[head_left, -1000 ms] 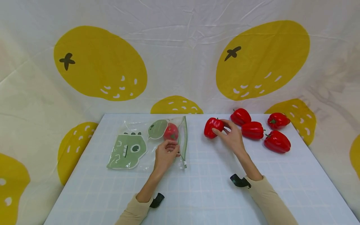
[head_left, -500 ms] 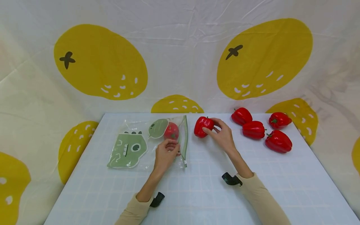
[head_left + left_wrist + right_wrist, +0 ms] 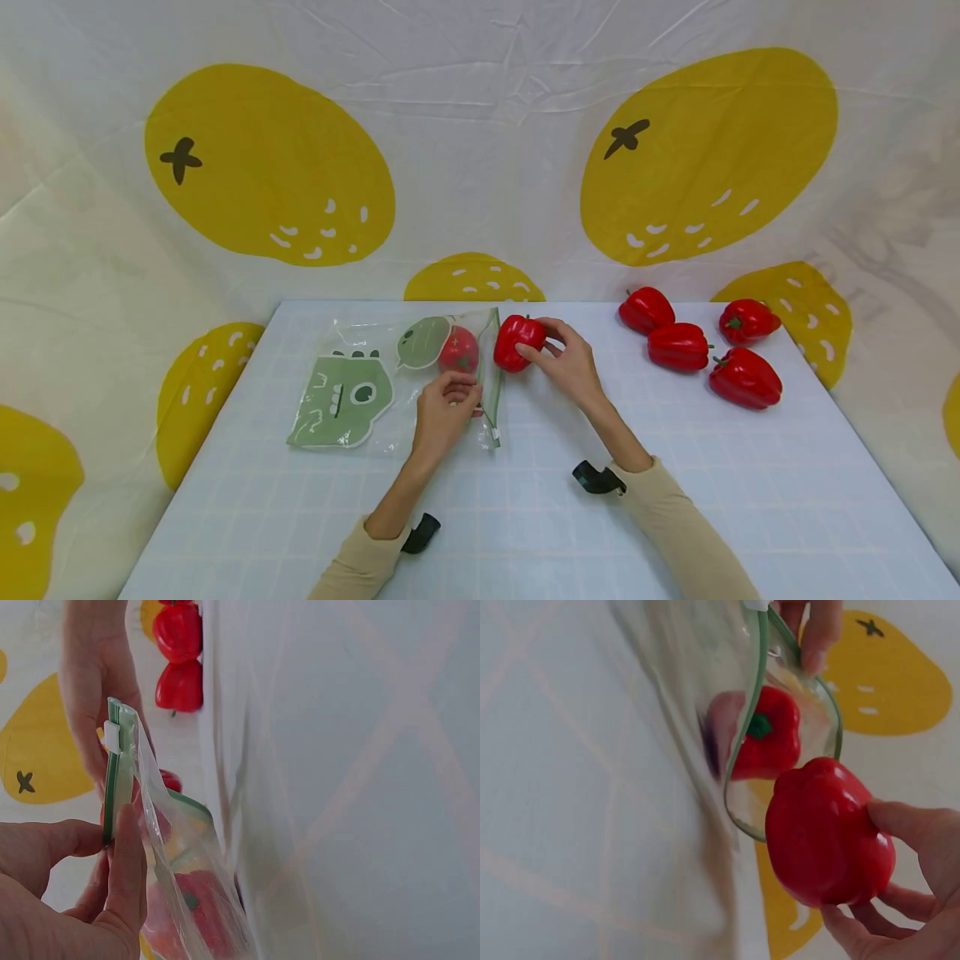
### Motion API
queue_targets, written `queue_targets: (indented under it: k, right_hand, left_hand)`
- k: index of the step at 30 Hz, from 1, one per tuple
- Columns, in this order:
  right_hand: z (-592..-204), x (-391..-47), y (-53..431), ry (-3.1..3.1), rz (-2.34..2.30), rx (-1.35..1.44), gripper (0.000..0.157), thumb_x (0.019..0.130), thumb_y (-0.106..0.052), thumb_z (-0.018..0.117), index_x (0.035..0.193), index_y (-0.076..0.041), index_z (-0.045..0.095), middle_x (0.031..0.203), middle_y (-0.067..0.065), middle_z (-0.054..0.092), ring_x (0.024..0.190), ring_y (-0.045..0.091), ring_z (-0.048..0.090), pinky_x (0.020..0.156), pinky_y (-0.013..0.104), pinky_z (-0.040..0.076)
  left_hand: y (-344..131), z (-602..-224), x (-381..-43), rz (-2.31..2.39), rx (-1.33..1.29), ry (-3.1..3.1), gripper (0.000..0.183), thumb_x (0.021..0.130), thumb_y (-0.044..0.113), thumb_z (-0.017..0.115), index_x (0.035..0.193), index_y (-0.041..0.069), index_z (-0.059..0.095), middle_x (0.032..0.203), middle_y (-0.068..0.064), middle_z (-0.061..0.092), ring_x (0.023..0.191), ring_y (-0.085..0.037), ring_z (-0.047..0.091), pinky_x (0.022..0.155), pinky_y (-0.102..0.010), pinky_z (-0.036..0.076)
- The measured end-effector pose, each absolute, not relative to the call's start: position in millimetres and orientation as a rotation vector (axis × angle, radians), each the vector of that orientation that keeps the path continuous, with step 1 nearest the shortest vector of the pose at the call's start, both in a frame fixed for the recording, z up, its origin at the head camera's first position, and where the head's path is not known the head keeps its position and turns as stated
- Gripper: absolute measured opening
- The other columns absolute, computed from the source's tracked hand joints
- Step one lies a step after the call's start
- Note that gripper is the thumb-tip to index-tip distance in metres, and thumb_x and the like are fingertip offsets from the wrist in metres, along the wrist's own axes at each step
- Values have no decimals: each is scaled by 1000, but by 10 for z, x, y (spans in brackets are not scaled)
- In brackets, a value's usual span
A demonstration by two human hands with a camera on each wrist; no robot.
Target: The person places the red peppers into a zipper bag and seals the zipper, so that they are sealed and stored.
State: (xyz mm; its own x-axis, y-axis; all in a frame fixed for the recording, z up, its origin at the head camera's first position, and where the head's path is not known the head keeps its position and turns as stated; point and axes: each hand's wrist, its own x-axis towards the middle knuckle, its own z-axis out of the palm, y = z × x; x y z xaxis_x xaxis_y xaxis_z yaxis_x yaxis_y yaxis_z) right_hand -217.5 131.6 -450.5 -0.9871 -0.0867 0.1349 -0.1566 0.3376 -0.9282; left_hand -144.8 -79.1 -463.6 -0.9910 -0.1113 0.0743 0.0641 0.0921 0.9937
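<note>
A clear zip bag (image 3: 408, 417) with green monster prints lies at the left of the table, its green-edged mouth facing right. My left hand (image 3: 444, 410) pinches the upper edge of that mouth between thumb and fingers, and the right wrist view shows the mouth spread apart. Inside, near the opening, is one red bell pepper (image 3: 769, 742) with a green stem. My right hand (image 3: 567, 360) holds another red bell pepper (image 3: 825, 840) by thumb and fingertips, right at the mouth. A white zip slider (image 3: 112, 737) sits on the edge close to the left hand.
At the back right of the white table (image 3: 540, 517) lie several loose red bell peppers, one (image 3: 678, 347) nearest the right hand. Behind the table hangs a pale cloth (image 3: 480, 167) with yellow fruit prints.
My right hand has carried its bell pepper leftward, from beside the other peppers to the bag's mouth. The left hand has stayed in place, still pinching the bag.
</note>
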Motion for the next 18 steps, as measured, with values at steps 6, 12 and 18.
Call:
queue_targets:
  k: [6,12,18]
  right_hand:
    - [-4548,-2186,1224,-2531,1793,250,61,90,-28,81,142,-10,54,140,9,58,129,27,53,105,44,51]
    - [-4530,-2163,1121,-2529,1839,270,62,91,-23,81,143,-4,54,141,16,57,130,34,53,105,46,50]
    - [-4627,-2200,1046,-2537,1842,269,59,90,-26,81,140,-7,56,139,14,60,127,31,55,104,44,52]
  left_hand:
    - [-795,-4611,-1429,-2014,-3,-2231,13,92,-3,72,104,-8,69,88,-18,70,73,-27,71,64,-30,62]
    - [-813,-4606,-1427,-1971,-47,-2250,17,93,-2,72,109,-5,70,92,-19,70,76,-32,70,65,-29,62]
    - [-827,-4623,-1440,-1943,-70,-2261,22,94,0,72,115,-1,72,97,-18,70,80,-33,70,66,-27,62]
